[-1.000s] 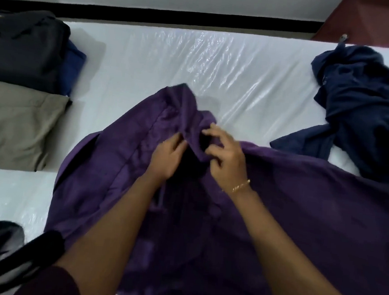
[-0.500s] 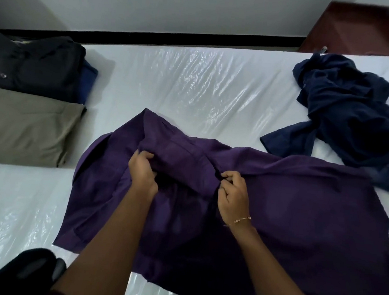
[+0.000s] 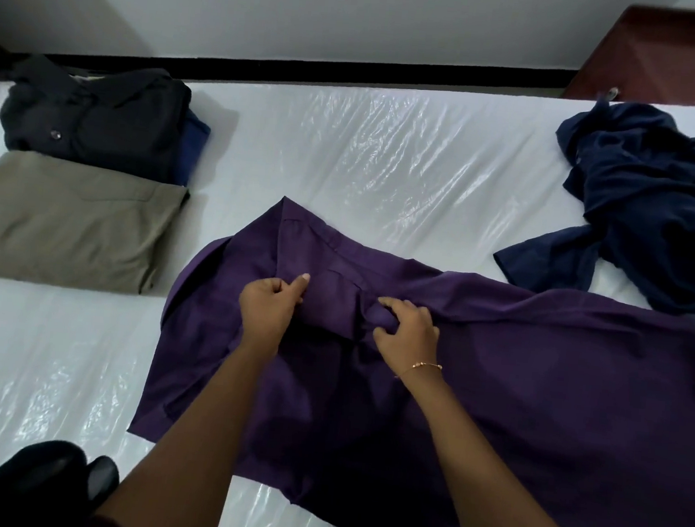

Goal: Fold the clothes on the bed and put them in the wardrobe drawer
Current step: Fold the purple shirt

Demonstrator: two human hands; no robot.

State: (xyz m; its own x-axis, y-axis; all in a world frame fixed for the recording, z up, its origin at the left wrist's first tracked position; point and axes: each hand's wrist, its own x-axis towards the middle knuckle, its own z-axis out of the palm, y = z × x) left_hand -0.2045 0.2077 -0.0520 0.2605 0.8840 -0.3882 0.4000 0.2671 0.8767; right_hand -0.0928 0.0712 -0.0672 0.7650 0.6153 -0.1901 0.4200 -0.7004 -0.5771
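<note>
A purple shirt [image 3: 537,385] lies spread over the middle and right of the bed [image 3: 367,160], which is covered in shiny plastic. My left hand [image 3: 268,311] pinches a fold of the shirt near its collar. My right hand [image 3: 409,331], with a thin bracelet on the wrist, grips bunched purple cloth just to the right of that. A crumpled navy garment [image 3: 657,206] lies at the right edge of the bed.
Folded clothes sit at the left: an olive shirt [image 3: 68,222] in front, a black shirt [image 3: 94,115] over a blue piece behind it. A dark red-brown cabinet [image 3: 670,56] stands beyond the bed at top right. A black object [image 3: 45,485] is at bottom left.
The purple shirt has been pulled down flatter on the bed. Both hands moved apart and lower along the collar area, and still hold the cloth. The camera tilted up a little.
</note>
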